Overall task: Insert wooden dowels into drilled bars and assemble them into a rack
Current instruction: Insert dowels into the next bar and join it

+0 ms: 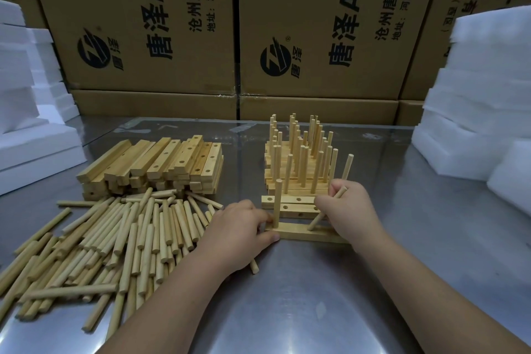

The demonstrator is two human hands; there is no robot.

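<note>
Below the right grip (349, 210), its tilted dowel (317, 220) meets the bar (298, 235).

Your worktop (316, 296) is glossy, reflective sheet metal; the dowels (115, 238) and drilled bars (161, 161) are pale, smooth, matt wood; behind, you see matt brown cardboard cartons (143, 23) and white foam blocks (474, 80).

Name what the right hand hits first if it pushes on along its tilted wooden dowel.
The pale drilled wooden bar nearest the camera; the tilted dowel seems to touch it at a hole.
</note>
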